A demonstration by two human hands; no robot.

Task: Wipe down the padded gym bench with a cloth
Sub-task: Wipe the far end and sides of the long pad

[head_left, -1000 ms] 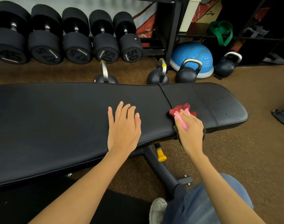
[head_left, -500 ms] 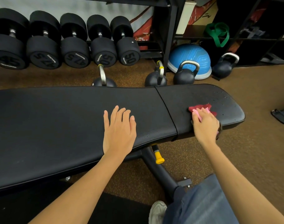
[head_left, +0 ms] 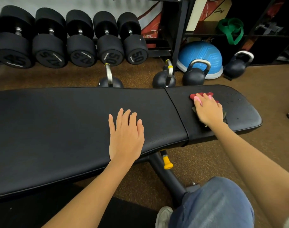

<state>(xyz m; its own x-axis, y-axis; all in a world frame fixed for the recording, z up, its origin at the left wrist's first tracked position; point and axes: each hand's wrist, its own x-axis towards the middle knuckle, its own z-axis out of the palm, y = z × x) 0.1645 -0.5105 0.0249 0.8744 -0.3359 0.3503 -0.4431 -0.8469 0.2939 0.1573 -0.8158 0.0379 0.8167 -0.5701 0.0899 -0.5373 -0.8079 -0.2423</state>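
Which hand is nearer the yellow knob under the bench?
Left. The left hand rests flat on the black padded bench just above the yellow knob; the right hand presses the red cloth farther away.

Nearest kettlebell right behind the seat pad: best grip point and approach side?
Judging by its pose, take the kettlebell by the top bar of its steel handle, coming from above. It stands upright, the loop open toward the camera, and the bench edge hides its base.

Red cloth (head_left: 200, 95) flat on black bench (head_left: 58, 129)
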